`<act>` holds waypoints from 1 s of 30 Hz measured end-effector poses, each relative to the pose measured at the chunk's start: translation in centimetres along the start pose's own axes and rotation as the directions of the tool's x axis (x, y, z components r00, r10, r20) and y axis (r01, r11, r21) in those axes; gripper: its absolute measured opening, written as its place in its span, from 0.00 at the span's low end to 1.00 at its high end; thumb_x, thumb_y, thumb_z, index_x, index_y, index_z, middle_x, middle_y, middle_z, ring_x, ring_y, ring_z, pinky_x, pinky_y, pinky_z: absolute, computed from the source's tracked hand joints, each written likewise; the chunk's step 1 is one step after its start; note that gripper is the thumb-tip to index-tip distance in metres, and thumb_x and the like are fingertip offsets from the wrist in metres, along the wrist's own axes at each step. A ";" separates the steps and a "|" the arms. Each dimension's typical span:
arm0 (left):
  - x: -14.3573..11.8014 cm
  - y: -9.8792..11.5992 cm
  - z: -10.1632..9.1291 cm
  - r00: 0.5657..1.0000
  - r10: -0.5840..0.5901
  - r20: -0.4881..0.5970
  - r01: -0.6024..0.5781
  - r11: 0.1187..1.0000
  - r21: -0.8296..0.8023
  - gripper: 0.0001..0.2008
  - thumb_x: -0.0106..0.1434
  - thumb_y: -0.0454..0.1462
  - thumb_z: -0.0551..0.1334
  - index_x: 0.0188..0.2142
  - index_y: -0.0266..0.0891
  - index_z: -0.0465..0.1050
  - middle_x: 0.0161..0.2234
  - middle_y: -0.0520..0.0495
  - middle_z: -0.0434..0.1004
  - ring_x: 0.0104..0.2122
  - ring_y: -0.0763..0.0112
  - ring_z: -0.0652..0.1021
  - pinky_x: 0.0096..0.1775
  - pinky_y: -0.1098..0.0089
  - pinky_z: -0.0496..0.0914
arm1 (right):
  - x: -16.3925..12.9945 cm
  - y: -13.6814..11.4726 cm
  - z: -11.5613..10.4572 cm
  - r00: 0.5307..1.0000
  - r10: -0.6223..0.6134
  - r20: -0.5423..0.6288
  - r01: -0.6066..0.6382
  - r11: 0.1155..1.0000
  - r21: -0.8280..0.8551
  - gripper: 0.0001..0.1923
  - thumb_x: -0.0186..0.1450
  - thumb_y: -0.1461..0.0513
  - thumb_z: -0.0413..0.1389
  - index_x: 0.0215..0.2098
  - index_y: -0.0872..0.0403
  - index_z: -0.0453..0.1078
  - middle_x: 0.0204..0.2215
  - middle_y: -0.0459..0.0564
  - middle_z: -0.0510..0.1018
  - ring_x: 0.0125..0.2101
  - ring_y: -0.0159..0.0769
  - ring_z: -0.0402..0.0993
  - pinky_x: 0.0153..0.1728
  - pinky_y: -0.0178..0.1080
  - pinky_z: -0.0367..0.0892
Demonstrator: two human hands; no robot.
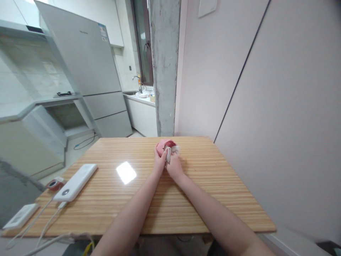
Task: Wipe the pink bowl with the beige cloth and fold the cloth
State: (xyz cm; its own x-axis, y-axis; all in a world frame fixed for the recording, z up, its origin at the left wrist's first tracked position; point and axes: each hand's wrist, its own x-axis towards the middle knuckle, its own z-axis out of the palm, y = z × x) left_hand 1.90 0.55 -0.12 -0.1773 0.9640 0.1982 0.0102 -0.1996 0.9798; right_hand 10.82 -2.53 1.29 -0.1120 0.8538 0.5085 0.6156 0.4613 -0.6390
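I see both bare forearms stretched forward, converging at mid-frame | my left hand [160, 159] cupped, fingers curled closed round what it holds, palm turned inward | my right hand [174, 164] pressed against the left, fingers closed in a grip, thumb up | wrists nearly touching, both held low.

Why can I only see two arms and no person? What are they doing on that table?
The camera sits on the person's head and looks down, so you see only their own arms. There is no machine, just two bare hands. The left hand and the right hand meet over a wooden table. Together they hold a red, round thing, maybe an apple, with a small grey tool pressed against it; I cannot tell exactly what the tool is. On the table's left side lie a long white power bank with cables, a flat white box and a small red thing. Behind stands a fridge.
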 end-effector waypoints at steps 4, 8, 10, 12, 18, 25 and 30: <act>0.2 0.8 -1.0 0.994 0.034 -0.101 -0.033 0.999 0.018 0.27 0.60 0.46 0.60 0.56 0.39 0.58 0.52 0.40 0.70 0.52 0.63 0.72 0.53 0.65 0.66 | 0.8 1.3 0.0 0.977 -0.112 0.183 0.117 0.993 -0.018 0.23 0.55 0.75 0.49 0.48 0.57 0.70 0.45 0.54 0.75 0.48 0.40 0.67 0.52 0.41 0.61; 1.2 1.7 -2.8 0.992 0.105 -0.073 -0.092 0.983 0.162 0.20 0.59 0.43 0.60 0.50 0.38 0.65 0.49 0.42 0.73 0.51 0.63 0.73 0.54 0.64 0.65 | 1.2 1.8 -1.0 0.936 -0.141 0.322 0.213 0.956 -0.201 0.16 0.62 0.71 0.47 0.45 0.54 0.71 0.44 0.53 0.75 0.48 0.39 0.66 0.49 0.39 0.62; 1.5 2.0 -3.3 0.993 0.112 -0.026 -0.105 0.977 0.187 0.20 0.57 0.42 0.62 0.48 0.37 0.67 0.48 0.42 0.73 0.50 0.63 0.73 0.54 0.64 0.65 | 1.0 1.5 -1.4 0.938 -0.136 0.320 0.232 0.930 -0.286 0.14 0.65 0.68 0.48 0.44 0.54 0.71 0.43 0.54 0.75 0.47 0.40 0.65 0.47 0.40 0.63; 1.6 2.1 -3.3 0.997 0.064 -0.033 -0.058 0.987 0.151 0.24 0.56 0.42 0.63 0.51 0.37 0.65 0.48 0.41 0.73 0.49 0.62 0.73 0.52 0.65 0.67 | 0.7 0.9 -1.5 0.948 -0.124 0.292 0.222 0.917 -0.331 0.12 0.62 0.66 0.52 0.44 0.54 0.70 0.43 0.55 0.74 0.47 0.42 0.64 0.46 0.41 0.64; -0.1 1.4 -0.5 0.989 -0.022 -0.144 0.006 0.994 -0.111 0.28 0.64 0.51 0.53 0.57 0.37 0.56 0.51 0.37 0.71 0.47 0.63 0.75 0.47 0.65 0.70 | 0.6 0.2 -0.3 0.992 -0.029 0.119 0.047 0.988 -0.147 0.14 0.61 0.67 0.53 0.45 0.55 0.70 0.42 0.56 0.75 0.46 0.44 0.66 0.49 0.44 0.63; -0.5 1.5 -0.3 0.986 0.013 -0.168 -0.011 1.000 0.011 0.23 0.57 0.49 0.63 0.45 0.36 0.66 0.43 0.40 0.74 0.46 0.60 0.75 0.49 0.62 0.68 | 0.6 1.6 -0.4 0.965 -0.122 0.231 0.113 0.992 0.051 0.23 0.54 0.73 0.54 0.49 0.57 0.68 0.47 0.56 0.74 0.48 0.41 0.68 0.53 0.43 0.61; 1.6 2.0 -2.7 0.994 -0.013 -0.110 0.019 0.999 0.051 0.23 0.53 0.51 0.64 0.40 0.35 0.70 0.39 0.41 0.76 0.40 0.60 0.76 0.43 0.62 0.71 | 0.9 1.6 -1.5 0.931 -0.205 0.301 0.270 0.943 -0.193 0.16 0.60 0.72 0.51 0.45 0.56 0.70 0.41 0.53 0.75 0.46 0.38 0.66 0.48 0.39 0.62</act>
State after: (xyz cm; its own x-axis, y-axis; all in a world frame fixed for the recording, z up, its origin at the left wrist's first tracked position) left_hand -1.03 1.16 2.11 -0.2849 0.9412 0.1816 0.0575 -0.1723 0.9834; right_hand 12.90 -1.41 1.62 -0.4655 0.7732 0.4306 0.7007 0.6192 -0.3543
